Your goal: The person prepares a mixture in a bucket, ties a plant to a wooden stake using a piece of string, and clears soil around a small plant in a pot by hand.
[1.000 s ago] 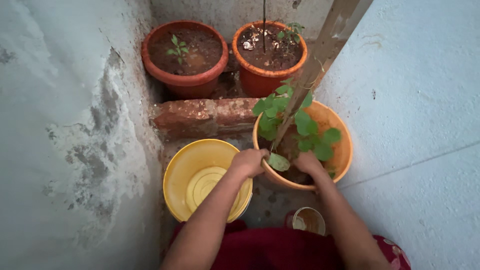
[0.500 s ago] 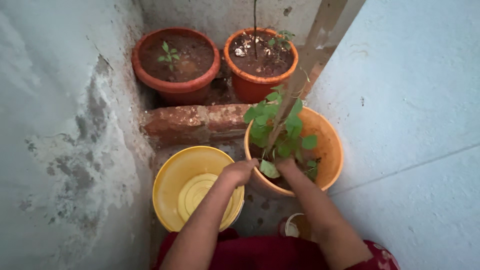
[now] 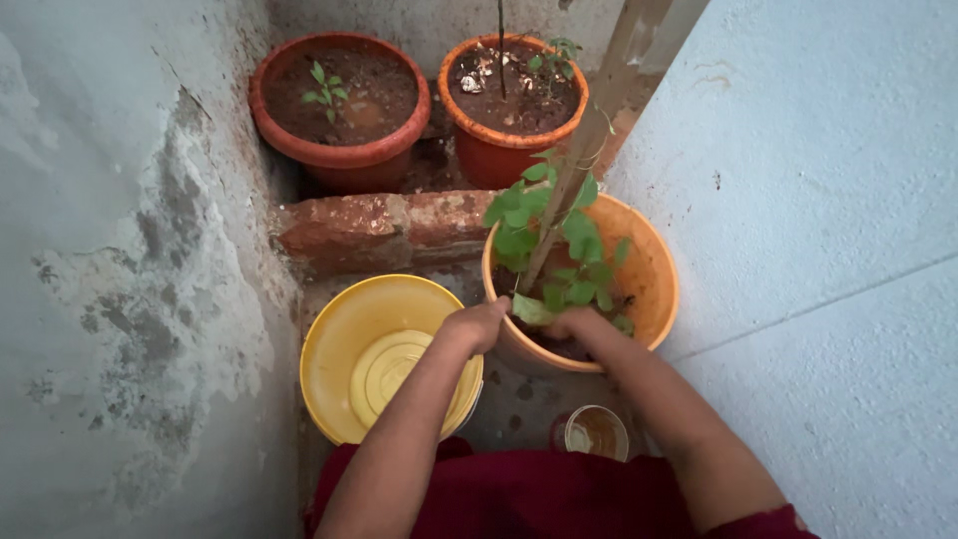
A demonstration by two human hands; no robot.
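Observation:
An orange plastic pot [image 3: 661,289] holds dark soil and a leafy green plant [image 3: 559,235] that climbs a slanting wooden stake [image 3: 599,120]. My left hand [image 3: 479,324] is curled over the pot's near rim, next to a drooping leaf. Inside the pot, my right hand [image 3: 571,323] is down by the base of the plant, with its fingers hidden among leaves and soil. A yellow bucket [image 3: 334,344] with a round yellow lid lying inside it stands directly left of the pot, under my left forearm.
Two reddish clay-coloured pots [image 3: 339,155] [image 3: 494,150] with small seedlings stand behind a worn brick ledge [image 3: 379,228]. A small round cup [image 3: 596,432] sits on the ground near my red garment [image 3: 519,499]. Stained walls [image 3: 120,279] [image 3: 818,200] close in on both sides.
My right hand has slid further down into the orange pot by the plant's base. My left hand stays at the rim. The view has shifted slightly.

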